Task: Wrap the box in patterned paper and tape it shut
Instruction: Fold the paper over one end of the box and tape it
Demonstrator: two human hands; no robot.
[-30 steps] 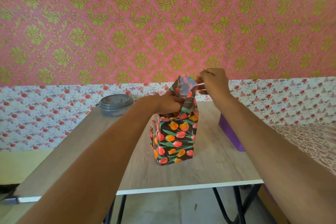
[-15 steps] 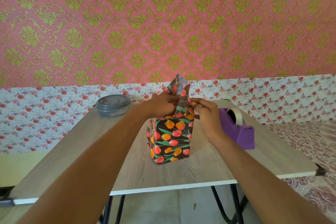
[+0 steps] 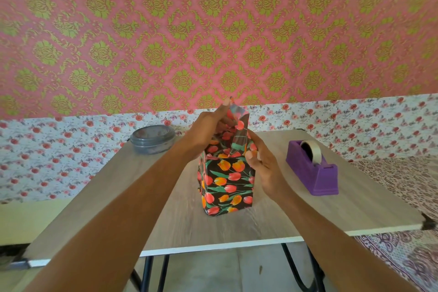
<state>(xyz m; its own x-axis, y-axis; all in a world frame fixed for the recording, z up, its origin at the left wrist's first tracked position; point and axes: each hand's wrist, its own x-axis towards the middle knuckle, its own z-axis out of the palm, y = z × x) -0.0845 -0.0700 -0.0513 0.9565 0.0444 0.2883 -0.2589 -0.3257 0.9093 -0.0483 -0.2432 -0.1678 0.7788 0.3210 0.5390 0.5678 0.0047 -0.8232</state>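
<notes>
Head view, looking forward and down along both forearms. A box [image 3: 227,185] covered in dark patterned paper printed with red and orange tulips stands upright near the middle of the worktop [image 3: 331,216], its base resting on the wood-grain surface. The sides are already wrapped; at the top, a paper flap [image 3: 239,121] rises above the box and is not yet folded down.

Left hand [image 3: 208,128]: raised at the top of the box, grasping the paper flap from the left, with one fingertip reaching the flap's upper edge.

Right hand [image 3: 265,168]: clasps the upper right corner of the box, thumb [image 3: 248,156] pressed on the near face and the other fingers curled along the right side. Whether a strip of tape lies under the thumb cannot be told.

Right of the box, apart from it, a purple tape dispenser [image 3: 312,168] carrying a pale roll of tape [image 3: 314,152] sits on the worktop. At the far left corner stands a round grey lidded container [image 3: 152,138]. Behind the worktop, the wall [image 3: 213,31] bears pink wallpaper with green ornaments above a band of white floral print.
</notes>
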